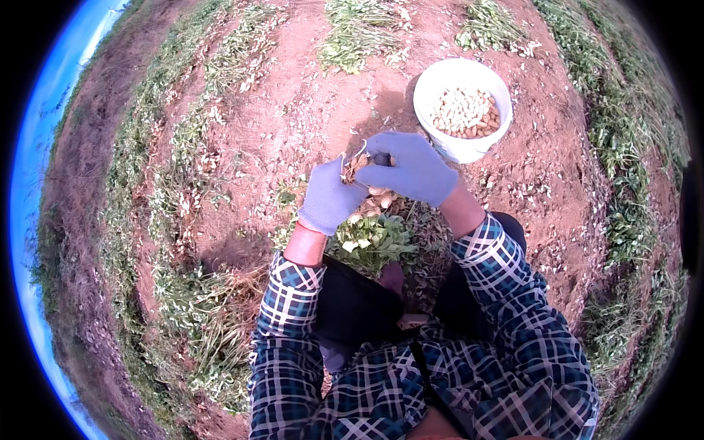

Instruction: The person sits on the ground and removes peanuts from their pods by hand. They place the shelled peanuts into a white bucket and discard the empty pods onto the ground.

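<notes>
Both my hands wear light purple-blue knit gloves and meet in front of my lap. My left hand (333,195) is closed around the root end of a peanut plant. Several peanut pods (377,202) hang from it below my fingers. My right hand (410,168) grips the upper part of the same root cluster, its thumb and fingers pinched at the roots; a dark patch shows between them. The plant's green leaves (377,236) hang down between my knees. Beyond my right hand stands a white plastic bucket (462,148), partly filled with loose peanut pods (465,113).
Uprooted peanut plants (220,324) lie in a pile at my left. More plants (360,36) lie on the reddish soil ahead, and a leafy row (621,165) runs along the right. Dry leaf litter and clods are scattered around the bucket.
</notes>
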Available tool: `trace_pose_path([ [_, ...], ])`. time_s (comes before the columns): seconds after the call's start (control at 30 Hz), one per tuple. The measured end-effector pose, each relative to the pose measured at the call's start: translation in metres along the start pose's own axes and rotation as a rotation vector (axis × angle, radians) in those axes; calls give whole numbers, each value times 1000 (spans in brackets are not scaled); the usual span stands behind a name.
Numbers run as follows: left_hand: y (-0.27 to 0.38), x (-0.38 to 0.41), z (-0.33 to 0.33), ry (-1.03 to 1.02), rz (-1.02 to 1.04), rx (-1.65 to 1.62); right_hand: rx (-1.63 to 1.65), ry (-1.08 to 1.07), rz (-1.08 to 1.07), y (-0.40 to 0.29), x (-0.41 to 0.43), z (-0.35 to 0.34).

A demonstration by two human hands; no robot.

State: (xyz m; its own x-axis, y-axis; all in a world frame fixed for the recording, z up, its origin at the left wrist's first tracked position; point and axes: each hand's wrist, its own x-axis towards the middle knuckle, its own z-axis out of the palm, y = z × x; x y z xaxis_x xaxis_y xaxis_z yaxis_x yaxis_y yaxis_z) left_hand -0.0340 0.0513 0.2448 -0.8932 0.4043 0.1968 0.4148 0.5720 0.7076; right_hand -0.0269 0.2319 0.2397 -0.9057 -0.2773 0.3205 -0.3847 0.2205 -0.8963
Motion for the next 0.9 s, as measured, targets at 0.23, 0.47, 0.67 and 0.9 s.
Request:
trace_pose_path([
  [0.23,1,5,4,78,-39,4,50,210,30,0,-2,-1],
  [0.47,4,-4,0,-83,8,3,-72,-9,29,-7,-3,-7],
  [0.67,4,-14,-3,-129,-167,-469,631,23,188,-2,-10,7],
  [0.9,-2,-19,-8,-142,-342,-1324,1509,84,310,10,-5,17],
])
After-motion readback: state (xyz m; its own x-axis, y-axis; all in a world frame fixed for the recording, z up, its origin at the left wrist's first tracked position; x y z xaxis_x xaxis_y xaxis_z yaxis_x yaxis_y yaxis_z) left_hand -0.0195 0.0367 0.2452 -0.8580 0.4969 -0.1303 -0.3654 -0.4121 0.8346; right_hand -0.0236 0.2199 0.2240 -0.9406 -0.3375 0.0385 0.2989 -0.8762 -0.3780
